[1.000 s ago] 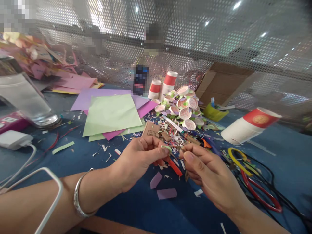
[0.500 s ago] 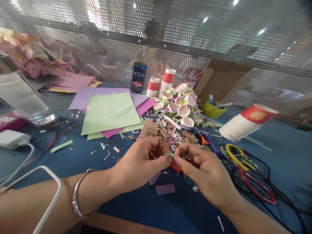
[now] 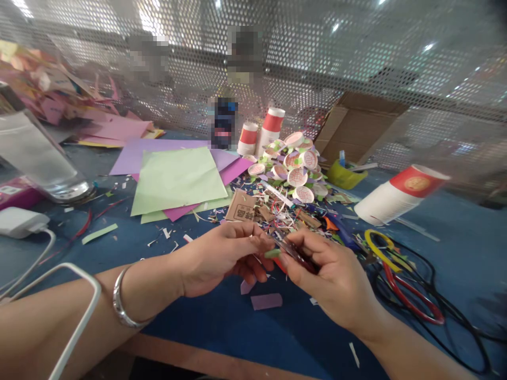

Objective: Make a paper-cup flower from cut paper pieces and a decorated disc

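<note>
My right hand (image 3: 330, 272) is closed around a slim metal tool (image 3: 299, 254) with a dark reddish body and a silver end pointing up-left; its exact kind is unclear. A small green paper piece (image 3: 272, 254) sticks out from the right thumb tip. Just left of it is my left hand (image 3: 227, 256), thumb and forefinger together near the tool's end, the other fingers curled below. Whatever those two fingertips hold is hidden. Purple paper pieces (image 3: 266, 302) lie on the blue table (image 3: 222, 338) under the hands. Something orange-red shows partly behind the fingers.
Paper scraps and a brown card box (image 3: 241, 205) lie beyond my hands. Behind is a pile of decorated white discs (image 3: 297, 177). Green sheets (image 3: 178, 179) lie left; stacked paper cups (image 3: 402, 194), yellow-and-red-handled pliers (image 3: 412, 295) and black cable lie right. A white cable (image 3: 89, 285) crosses my left forearm.
My left fingertips have moved off the green paper piece, up toward the tool's end, and the lower fingers have spread into view. The green piece stays at my right thumb.
</note>
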`<action>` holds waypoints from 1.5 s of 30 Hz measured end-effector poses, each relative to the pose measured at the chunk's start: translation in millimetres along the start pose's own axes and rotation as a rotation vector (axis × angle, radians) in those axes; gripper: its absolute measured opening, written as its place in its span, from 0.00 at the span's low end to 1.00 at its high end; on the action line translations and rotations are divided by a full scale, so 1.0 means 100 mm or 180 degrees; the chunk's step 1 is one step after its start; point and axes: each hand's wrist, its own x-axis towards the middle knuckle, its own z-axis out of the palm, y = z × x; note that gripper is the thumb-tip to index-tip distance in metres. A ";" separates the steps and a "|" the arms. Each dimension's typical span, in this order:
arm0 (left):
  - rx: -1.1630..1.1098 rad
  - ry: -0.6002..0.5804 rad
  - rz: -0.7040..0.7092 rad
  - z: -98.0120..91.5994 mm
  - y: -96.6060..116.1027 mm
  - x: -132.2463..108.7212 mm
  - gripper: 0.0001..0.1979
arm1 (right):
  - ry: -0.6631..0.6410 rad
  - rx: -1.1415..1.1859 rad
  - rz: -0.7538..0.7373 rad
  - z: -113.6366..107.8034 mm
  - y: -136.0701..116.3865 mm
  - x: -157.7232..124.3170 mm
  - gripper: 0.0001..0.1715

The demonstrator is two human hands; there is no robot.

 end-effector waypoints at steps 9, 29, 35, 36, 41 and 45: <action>-0.0159 -0.0051 0.0374 -0.04 0.03 0.01 0.11 | 0.0061 0.0225 0.0171 -0.01 -0.02 0.01 0.10; 0.0861 0.0193 0.1519 0.05 -0.05 -0.04 0.15 | -0.0084 0.1100 0.0411 0.03 -0.01 0.03 0.12; 0.0075 0.0110 0.0902 0.07 -0.07 0.01 0.20 | -0.0060 0.1073 0.0381 0.03 -0.03 0.03 0.11; 0.0071 0.0119 0.0827 0.08 -0.07 0.01 0.19 | -0.0071 0.1056 0.0390 0.03 -0.03 0.03 0.12; -0.0028 0.0181 0.0788 0.08 -0.03 0.01 0.15 | -0.0109 0.1035 0.0464 0.01 -0.01 0.01 0.16; -0.0136 0.0406 0.0755 0.04 -0.02 0.01 0.11 | -0.0153 0.1188 0.0473 -0.01 0.01 0.02 0.20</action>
